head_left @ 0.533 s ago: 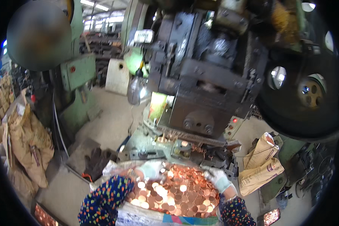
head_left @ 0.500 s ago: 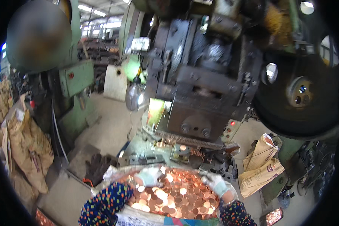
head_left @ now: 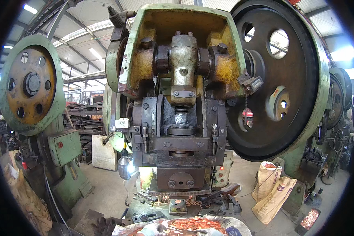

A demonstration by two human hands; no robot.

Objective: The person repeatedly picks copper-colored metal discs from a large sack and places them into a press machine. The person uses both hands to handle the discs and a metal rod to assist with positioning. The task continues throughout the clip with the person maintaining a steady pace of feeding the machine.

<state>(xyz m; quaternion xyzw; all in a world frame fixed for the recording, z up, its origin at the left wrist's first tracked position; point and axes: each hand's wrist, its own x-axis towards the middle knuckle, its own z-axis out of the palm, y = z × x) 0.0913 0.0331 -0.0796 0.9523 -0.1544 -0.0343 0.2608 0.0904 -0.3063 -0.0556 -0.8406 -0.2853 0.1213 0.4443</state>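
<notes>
Both my hands are at the lower edge, partly cut off, in pale gloves. My left hand is over the near left side of a heap of copper discs; its fingers are too small and cropped to read. My right hand is at the heap's right side, seemingly closed round the end of a thin dark rod that slants left across the discs. Just beyond the heap is a small metal die block with a copper-coloured spot on top. Above it hangs the dark press ram.
A large flywheel stands at the right of the press. Paper sacks lean on the floor at right, near a tray of copper pieces. A lit lamp hangs left of the ram. Dark gloves lie at lower left.
My view has tilted up, so the press fills the picture and the discs drop to the lower edge. My hands, earlier spread on both sides of the heap, now appear closer together.
</notes>
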